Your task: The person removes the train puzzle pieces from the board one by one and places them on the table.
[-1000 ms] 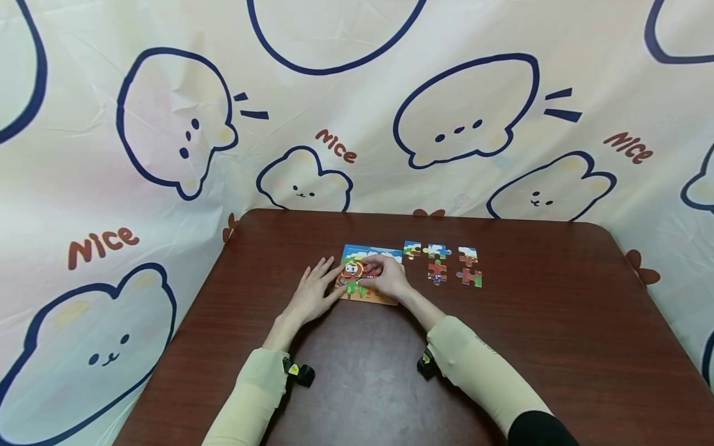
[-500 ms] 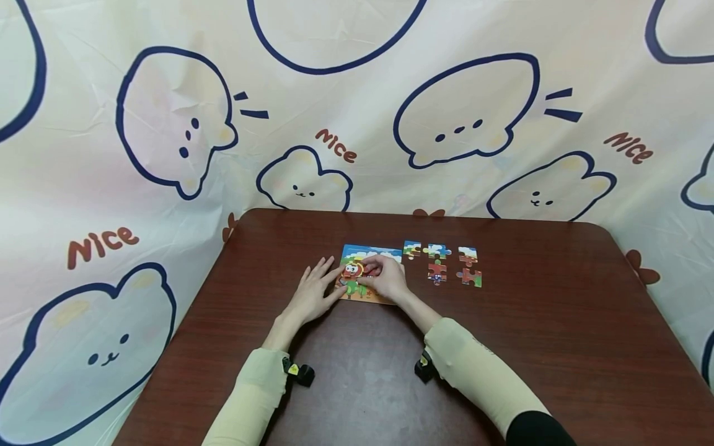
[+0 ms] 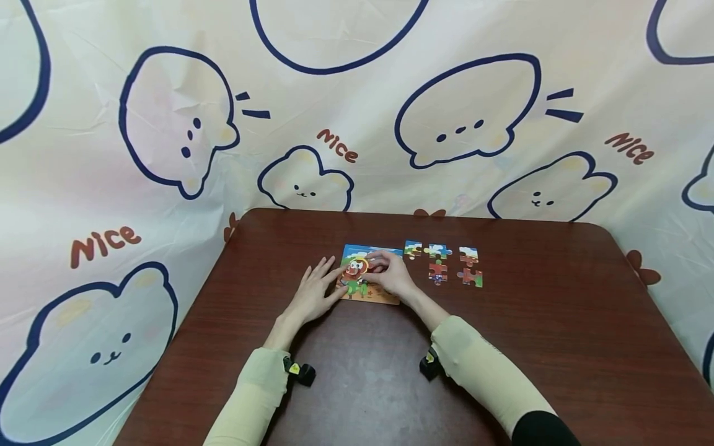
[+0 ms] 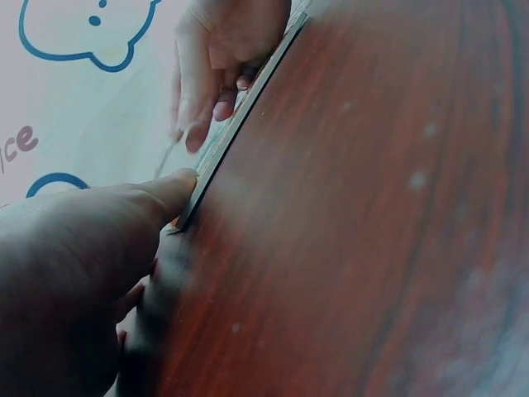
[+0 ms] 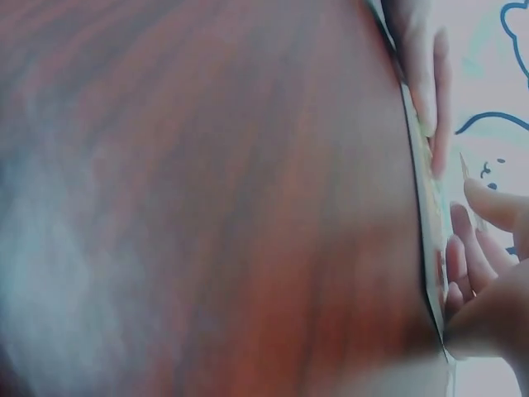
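A puzzle board [image 3: 385, 296] with a cartoon picture lies on the table towards its far side. My left hand [image 3: 312, 294] rests at the board's left side with fingers stretched out, its thumb touching the front left corner. My right hand [image 3: 392, 275] is over the right part of the board and pinches a puzzle piece [image 3: 357, 267] between thumb and fingers. Seen edge-on in the left wrist view, that puzzle piece [image 4: 168, 155] is thin and tilted, raised off the board. The right hand covers much of the board's right half.
Several loose puzzle pieces [image 3: 437, 251] lie right of the board, among them a red one [image 3: 437, 272] and a red and green one [image 3: 470, 277]. A brown wooden table [image 3: 558, 322] bears everything. Behind it hangs a patterned cloth [image 3: 368, 105].
My right hand has shifted slightly right and raised the puzzle piece, now tilted, off the board's picture. My left hand stays in place.
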A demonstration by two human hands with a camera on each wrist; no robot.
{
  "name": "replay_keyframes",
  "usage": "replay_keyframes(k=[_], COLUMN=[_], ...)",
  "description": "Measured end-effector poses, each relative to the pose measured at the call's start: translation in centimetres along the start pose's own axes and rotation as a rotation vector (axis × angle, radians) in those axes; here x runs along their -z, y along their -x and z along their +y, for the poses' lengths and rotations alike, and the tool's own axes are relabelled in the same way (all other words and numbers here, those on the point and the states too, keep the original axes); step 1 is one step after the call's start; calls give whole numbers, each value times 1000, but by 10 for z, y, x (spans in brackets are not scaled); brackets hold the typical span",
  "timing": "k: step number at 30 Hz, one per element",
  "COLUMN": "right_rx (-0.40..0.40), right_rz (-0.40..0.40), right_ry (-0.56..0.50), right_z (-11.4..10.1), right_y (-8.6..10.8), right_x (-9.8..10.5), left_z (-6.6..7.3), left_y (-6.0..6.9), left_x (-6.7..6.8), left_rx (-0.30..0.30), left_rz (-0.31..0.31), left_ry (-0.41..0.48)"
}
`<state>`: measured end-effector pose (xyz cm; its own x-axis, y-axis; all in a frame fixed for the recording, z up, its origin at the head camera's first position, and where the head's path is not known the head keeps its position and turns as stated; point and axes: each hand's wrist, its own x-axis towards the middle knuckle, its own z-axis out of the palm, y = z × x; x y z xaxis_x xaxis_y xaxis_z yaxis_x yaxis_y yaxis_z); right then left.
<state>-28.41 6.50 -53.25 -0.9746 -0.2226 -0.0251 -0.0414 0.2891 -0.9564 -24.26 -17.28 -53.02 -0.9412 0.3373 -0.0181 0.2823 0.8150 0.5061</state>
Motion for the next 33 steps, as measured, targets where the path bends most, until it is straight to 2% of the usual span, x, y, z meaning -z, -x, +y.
replay_keyframes(k=[5, 9, 17, 22, 33], right_rx=[-27, -44, -10, -28, -13], right_rz=[-29, -37, -42, -27, 13], right_ry=[-96, -103, 4, 9, 81], right_z=[-7, -12, -13, -7, 4], right_y=[2, 6, 19, 24, 33], right_x=[14, 27, 51, 65, 89], left_z=[-1, -1, -2, -2, -1], left_y=[-1, -1, 0, 1, 1], left_x=[-1, -2, -3, -2, -2], left_rx=[-7, -11, -9, -12, -15], left_rz=[11, 20, 25, 25, 23], left_ry=[8, 14, 21, 28, 34])
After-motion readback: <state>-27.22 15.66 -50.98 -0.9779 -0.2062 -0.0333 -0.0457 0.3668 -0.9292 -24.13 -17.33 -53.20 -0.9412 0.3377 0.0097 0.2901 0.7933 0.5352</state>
